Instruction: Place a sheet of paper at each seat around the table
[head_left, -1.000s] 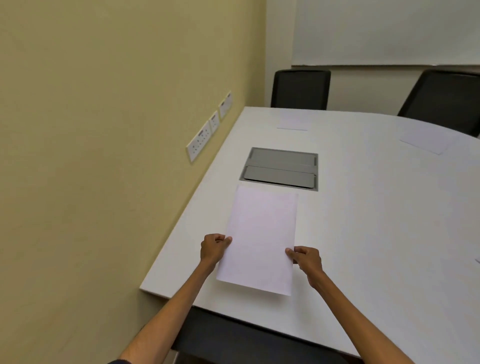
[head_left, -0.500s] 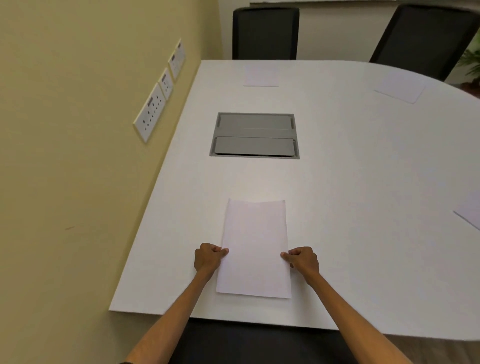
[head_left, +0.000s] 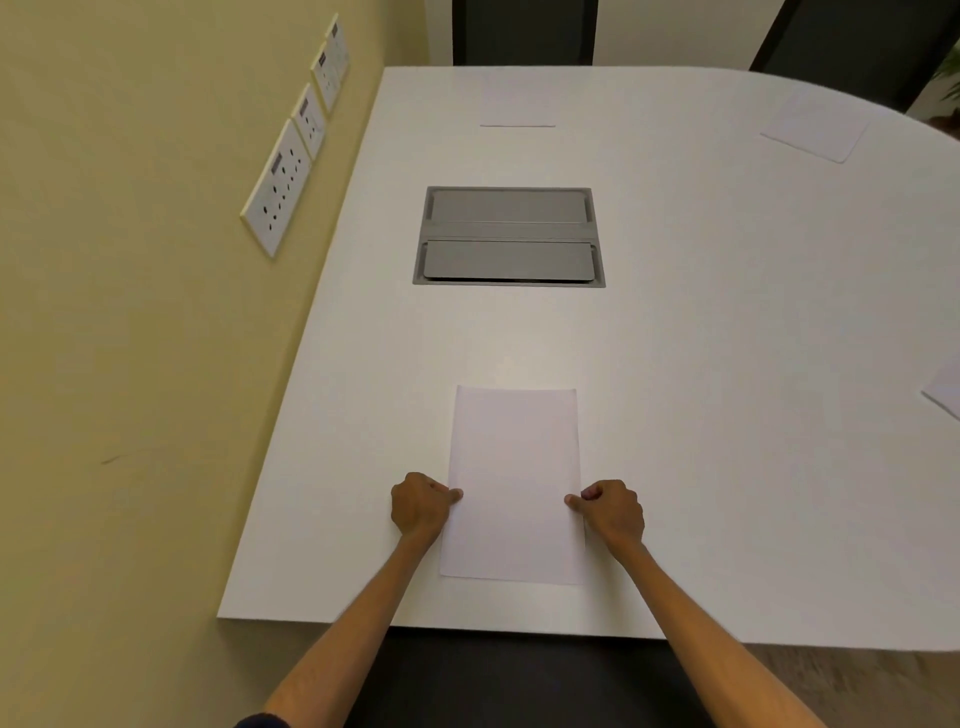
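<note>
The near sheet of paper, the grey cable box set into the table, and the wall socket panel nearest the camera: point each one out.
near sheet of paper (head_left: 514, 467), head view, on its bare middle above the hands.
grey cable box (head_left: 509, 260), head view, on its nearer lid.
nearest wall socket panel (head_left: 280, 189), head view, on its white face.

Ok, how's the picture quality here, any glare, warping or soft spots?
Head view: wide-angle warping bends the table edges and leans the wall sockets; a soft glare patch sits just beyond the near sheet; far sheets look washed out against the white top; both hands, left hand and right hand, are reasonably sharp.
</note>
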